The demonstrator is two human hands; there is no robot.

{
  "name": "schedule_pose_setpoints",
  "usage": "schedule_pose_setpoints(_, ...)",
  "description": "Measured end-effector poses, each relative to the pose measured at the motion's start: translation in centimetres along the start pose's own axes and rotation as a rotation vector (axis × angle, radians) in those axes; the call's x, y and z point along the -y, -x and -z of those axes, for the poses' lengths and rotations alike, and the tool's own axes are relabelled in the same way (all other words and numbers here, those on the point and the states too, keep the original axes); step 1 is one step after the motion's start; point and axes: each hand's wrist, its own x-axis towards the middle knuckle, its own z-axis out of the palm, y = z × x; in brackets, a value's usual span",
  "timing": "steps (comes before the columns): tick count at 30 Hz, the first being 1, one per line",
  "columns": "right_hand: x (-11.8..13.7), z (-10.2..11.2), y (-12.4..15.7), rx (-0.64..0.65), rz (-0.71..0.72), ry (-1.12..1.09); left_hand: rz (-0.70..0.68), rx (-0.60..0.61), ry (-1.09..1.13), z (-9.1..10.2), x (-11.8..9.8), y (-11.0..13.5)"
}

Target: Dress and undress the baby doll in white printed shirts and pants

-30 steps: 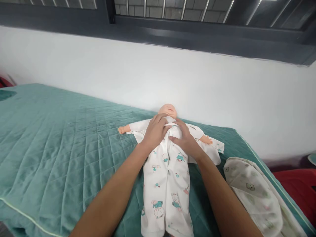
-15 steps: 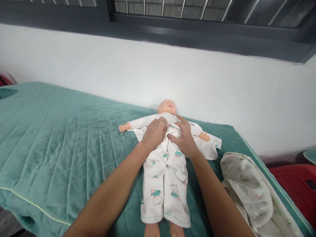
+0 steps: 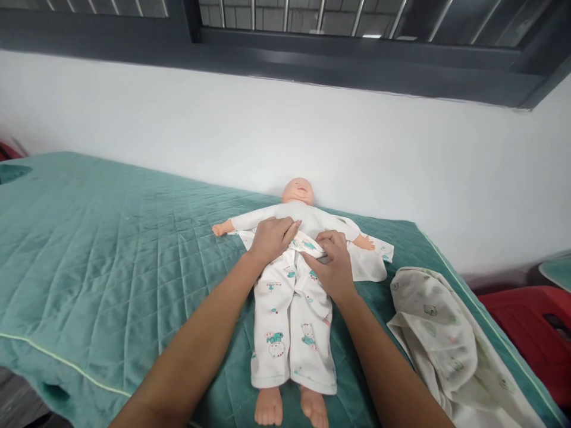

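Note:
A baby doll lies on its back, head toward the wall, arms spread. It wears a white long-sleeved top and white pants printed with small animals; its bare feet stick out below the cuffs. My left hand is closed on the waistband at the doll's belly, fingertips partly hidden. My right hand pinches the waistband on the other side, thumb and fingers around the cloth. A printed white garment lies spread under the doll's arms and back.
A green quilted cover lies under the doll. At the right edge rests a crumpled white cloth with bear prints. Beyond that edge is a red object. A white wall and a dark barred window rise behind.
My right hand has moved down from the doll's chest with the waistband, and more of the white top shows. The view has shifted slightly, showing more of the feet.

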Motion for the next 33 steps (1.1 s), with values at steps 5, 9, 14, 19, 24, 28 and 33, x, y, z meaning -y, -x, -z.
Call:
schedule_pose_setpoints(5, 0.9, 0.3, 0.6, -0.002, 0.009, -0.084, -0.019, -0.076, 0.02, -0.4, 0.4, 0.2)
schedule_pose_setpoints(9, 0.8, 0.7, 0.7, 0.049, -0.118, -0.071, -0.036, -0.121, 0.072, -0.6, 0.5, 0.4)
schedule_pose_setpoints(14, -0.4, 1.1, 0.1, 0.188, -0.315, -0.007, 0.053, -0.175, 0.156, -0.8, 0.9, 0.9)
schedule_pose_setpoints(19, -1.8, 1.1, -0.1, 0.235, -0.385, 0.052, 0.179, -0.187, 0.24, -0.1, 1.2, 2.9)
schedule_pose_setpoints(24, -2.6, 1.4, 0.1, 0.309, -0.446, 0.036, 0.322, -0.156, 0.335, 1.6, 0.4, 6.0)
schedule_pose_setpoints(28, -2.6, 2.0, 0.2, 0.373, -0.463, -0.009, 0.479, -0.055, 0.457, 2.7, -0.8, 8.1)
schedule_pose_setpoints(33, -2.8, 3.3, 0.8, 0.501, -0.452, 0.002, 0.516, -0.012, 0.527, 3.5, -1.7, 9.3)
